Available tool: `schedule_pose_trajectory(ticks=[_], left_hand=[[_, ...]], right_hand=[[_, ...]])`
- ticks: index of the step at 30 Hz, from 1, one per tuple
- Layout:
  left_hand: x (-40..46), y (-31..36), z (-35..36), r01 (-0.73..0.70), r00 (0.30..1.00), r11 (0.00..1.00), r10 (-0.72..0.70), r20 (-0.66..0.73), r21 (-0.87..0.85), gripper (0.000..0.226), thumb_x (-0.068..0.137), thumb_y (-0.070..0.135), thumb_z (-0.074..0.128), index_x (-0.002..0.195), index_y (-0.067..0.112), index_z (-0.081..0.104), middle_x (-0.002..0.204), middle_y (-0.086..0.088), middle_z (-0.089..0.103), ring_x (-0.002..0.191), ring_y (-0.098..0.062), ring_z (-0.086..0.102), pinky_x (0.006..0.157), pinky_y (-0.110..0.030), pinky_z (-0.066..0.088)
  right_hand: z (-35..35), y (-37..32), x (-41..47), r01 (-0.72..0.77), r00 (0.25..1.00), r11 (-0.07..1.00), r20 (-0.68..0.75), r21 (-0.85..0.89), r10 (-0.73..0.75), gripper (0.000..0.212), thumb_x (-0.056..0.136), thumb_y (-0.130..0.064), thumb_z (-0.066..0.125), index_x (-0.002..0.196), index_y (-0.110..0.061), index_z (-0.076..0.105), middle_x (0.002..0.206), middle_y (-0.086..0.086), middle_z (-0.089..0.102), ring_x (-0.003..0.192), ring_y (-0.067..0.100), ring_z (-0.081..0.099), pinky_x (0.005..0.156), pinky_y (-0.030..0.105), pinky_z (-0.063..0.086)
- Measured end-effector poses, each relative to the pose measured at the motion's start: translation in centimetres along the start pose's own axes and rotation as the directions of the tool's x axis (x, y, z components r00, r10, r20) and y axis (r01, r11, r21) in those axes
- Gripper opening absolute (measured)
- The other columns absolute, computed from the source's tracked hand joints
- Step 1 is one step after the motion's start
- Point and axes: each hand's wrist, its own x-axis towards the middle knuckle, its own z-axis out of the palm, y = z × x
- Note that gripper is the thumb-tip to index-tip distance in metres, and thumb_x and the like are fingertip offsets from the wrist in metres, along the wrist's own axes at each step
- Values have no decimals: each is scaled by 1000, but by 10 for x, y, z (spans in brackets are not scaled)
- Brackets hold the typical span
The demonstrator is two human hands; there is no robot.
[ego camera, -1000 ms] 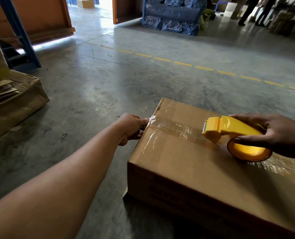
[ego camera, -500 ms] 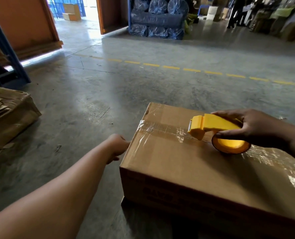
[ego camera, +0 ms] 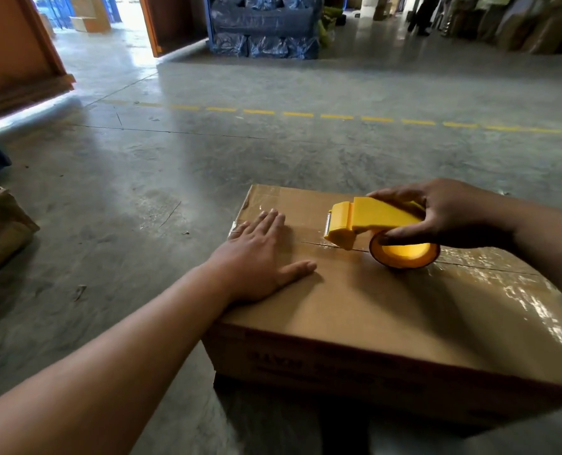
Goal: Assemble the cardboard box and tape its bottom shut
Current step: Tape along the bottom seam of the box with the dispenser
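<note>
A cardboard box [ego camera: 388, 300] is sitting on the concrete floor [ego camera: 174, 192], its flaps being taped. The left hand [ego camera: 260, 254] is pressing flat and open on the box's near-left top. The right hand [ego camera: 437, 215] is clamping a yellow tape dispenser [ego camera: 371, 221] over the box's centre seam; pulling crooked could wrinkle the tape.

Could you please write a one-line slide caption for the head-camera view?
Left hand flat on a brown cardboard box while the right hand holds a yellow plastic tape dispenser on its taped seam.

Box [ego camera: 355, 310] plain brown, glossy clear tape [ego camera: 489, 257] strip. Tape dispenser [ego camera: 371, 221] yellow. Floor [ego camera: 207, 159] grey, dashed yellow line [ego camera: 338, 117]. Blue wrapped bundles [ego camera: 263, 27] behind.
</note>
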Motion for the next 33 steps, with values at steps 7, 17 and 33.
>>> schedule_pose_trajectory(ticks=[7, 17, 33], left_hand=[[2, 0, 1, 6, 1000, 999, -7, 25, 46, 115, 68, 96, 14, 157, 25, -5, 164, 8, -14, 148, -6, -16, 122, -35, -5], [-5, 32, -4, -34, 994, 988, 19, 104, 151, 108, 76, 89, 10, 155, 19, -15, 160, 1, -26, 143, -9, -27, 117, -32, -13], [15, 101, 16, -129, 988, 985, 118, 97, 115, 114, 72, 94, 12, 155, 20, -15, 161, 4, -23, 145, -9, -25, 122, -37, -7]], right_hand=[[-17, 33, -23, -16, 1000, 1000, 26, 5, 15, 74, 60, -63, 71, 126, -58, 39, 144, -9, 44, 127, 20, 42, 94, 31, 34], [-17, 78, -57, 6, 998, 998, -69, 62, -2, 69, 64, -57, 64, 128, -62, 38, 113, -16, 52, 99, 5, 50, 78, 19, 38], [-27, 90, -59, -14, 1000, 999, -6, -51, 14, 73, 61, -63, 64, 129, -62, 36, 125, -22, 44, 109, 9, 44, 82, 25, 36]])
